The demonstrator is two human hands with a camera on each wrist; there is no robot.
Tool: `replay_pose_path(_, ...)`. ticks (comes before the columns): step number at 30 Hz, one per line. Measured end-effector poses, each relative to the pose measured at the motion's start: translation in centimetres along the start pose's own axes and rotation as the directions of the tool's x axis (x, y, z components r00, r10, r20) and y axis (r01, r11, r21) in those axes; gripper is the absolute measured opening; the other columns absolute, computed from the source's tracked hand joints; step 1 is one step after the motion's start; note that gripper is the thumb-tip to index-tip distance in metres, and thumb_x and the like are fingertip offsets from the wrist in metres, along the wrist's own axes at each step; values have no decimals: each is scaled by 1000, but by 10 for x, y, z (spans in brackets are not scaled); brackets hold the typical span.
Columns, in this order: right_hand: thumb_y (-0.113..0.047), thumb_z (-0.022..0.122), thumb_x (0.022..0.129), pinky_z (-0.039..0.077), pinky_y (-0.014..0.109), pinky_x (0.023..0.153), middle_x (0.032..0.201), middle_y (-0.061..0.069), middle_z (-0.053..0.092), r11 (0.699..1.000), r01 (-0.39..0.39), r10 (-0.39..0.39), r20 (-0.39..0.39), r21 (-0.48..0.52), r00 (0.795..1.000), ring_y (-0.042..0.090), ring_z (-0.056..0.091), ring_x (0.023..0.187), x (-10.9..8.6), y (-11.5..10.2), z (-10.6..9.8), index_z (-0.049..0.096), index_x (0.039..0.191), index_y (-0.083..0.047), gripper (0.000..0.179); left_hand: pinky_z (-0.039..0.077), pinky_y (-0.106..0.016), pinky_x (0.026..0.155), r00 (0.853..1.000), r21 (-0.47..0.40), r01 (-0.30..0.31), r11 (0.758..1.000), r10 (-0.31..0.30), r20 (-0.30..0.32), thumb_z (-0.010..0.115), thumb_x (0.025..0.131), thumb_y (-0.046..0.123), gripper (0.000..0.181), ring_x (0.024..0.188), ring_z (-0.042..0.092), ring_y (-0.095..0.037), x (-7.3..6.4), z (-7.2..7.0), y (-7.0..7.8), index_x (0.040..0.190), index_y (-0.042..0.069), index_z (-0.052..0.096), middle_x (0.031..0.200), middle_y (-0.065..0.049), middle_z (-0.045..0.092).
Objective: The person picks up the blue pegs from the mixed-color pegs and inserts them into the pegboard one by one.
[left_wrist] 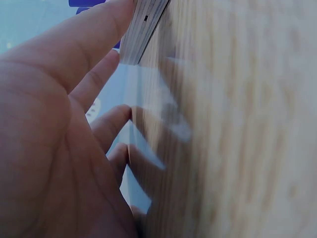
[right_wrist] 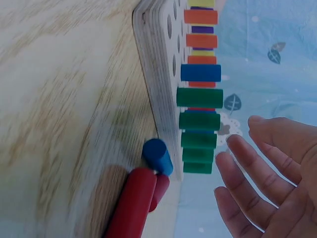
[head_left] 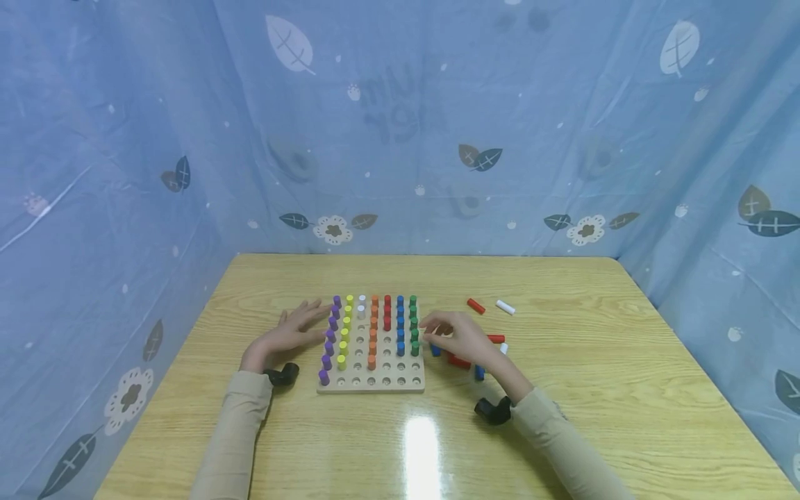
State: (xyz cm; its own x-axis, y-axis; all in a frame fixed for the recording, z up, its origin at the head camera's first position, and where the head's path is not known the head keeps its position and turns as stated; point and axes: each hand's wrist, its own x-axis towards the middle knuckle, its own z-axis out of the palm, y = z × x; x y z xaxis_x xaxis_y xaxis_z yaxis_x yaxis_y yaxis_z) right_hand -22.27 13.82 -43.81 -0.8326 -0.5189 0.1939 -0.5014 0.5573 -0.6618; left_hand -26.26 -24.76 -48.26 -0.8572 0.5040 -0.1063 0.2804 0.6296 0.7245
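A wooden pegboard (head_left: 394, 387) lies flat, with columns of purple, yellow, white, orange, red, blue and green pegs standing in its holes. Along its left side, my left hand (head_left: 290, 333) has its fingers extended at the purple pegs (head_left: 330, 347). The left wrist view shows the thumb and forefinger at the board's edge (left_wrist: 144, 25). My right hand (head_left: 461, 337) hovers just right of the green pegs (head_left: 415, 336). In the right wrist view its fingers (right_wrist: 247, 171) are loosely bent and apart, and no peg shows between them.
Loose pegs lie right of the board: a blue peg (right_wrist: 157, 154) close to its edge, a red peg (right_wrist: 132, 203) beside that, another red peg (head_left: 476, 305) and a white peg (head_left: 505, 307) farther back. A blue patterned curtain (head_left: 419, 139) surrounds the wooden table (head_left: 625, 389).
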Motion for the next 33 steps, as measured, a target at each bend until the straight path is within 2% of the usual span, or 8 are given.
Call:
replay_pose_path(15, -16, 65, 87, 52, 22, 66, 87, -3, 67, 999, -23, 23, -10, -22, 1000, 11, 61, 74, -16, 13, -11, 67, 106, -7, 21, -17, -62, 106, 1000, 45, 2, 999, -2, 0, 51, 92, 45, 65, 142, -7, -36, 2, -1, -1, 147, 23, 26, 156, -13, 7)
replay_pose_path(22, -19, 64, 88, 51, 21, 61, 84, -3, 65, 999, -31, 31, 11, -30, 999, 9, 59, 69, -24, 17, -16, 66, 106, -7, 22, -18, -61, 106, 1000, 21, 5, 1000, -5, -10, 52, 92, 44, 65, 142, -7, -35, 1, 1, -2, 147, 22, 26, 156, -12, 6)
replay_pose_path(33, -18, 66, 86, 49, 20, 57, 79, -5, 65, 997, -37, 37, 9, -71, 999, 6, 56, 62, -36, 24, -21, 67, 105, -7, 21, -18, -62, 106, 1000, 37, 8, 999, -8, -8, 52, 92, 44, 64, 142, -7, -35, 2, 1, -2, 147, 25, 26, 156, -12, 7)
